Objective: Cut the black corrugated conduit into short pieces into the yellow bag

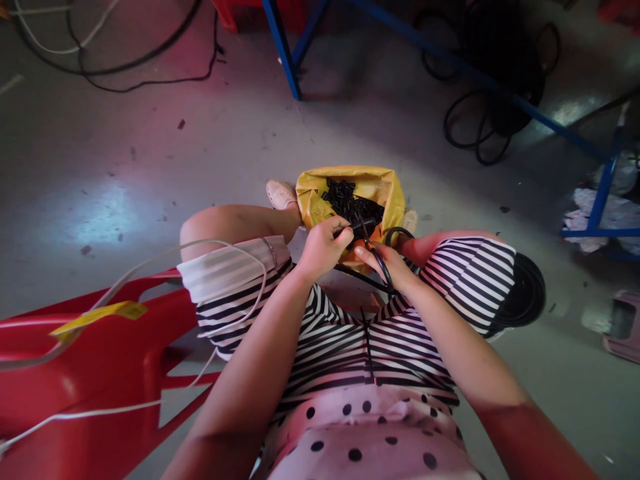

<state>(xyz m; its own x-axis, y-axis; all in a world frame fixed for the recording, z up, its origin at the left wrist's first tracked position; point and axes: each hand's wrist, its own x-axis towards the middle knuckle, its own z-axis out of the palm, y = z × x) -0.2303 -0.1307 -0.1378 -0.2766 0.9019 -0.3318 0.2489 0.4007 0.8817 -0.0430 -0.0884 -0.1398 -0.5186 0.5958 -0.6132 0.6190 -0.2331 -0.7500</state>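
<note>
I sit with a yellow bag [310,200] of several small black parts [350,200] between my knees on the floor. My left hand [323,247] is closed, pinching a small black ribbed part [363,228] at the bag's mouth. My right hand [387,263] is closed around a black cable [385,270], whose end meets the ribbed part. The cable loops over my right thigh and down to a black coil [525,293] beside that knee.
A red plastic chair [100,360] with a yellow label lies at my left, white cables [150,267] draped across it. Blue metal frame legs [285,53] and black cable coils [480,127] stand ahead. A pink stool [623,327] sits at right.
</note>
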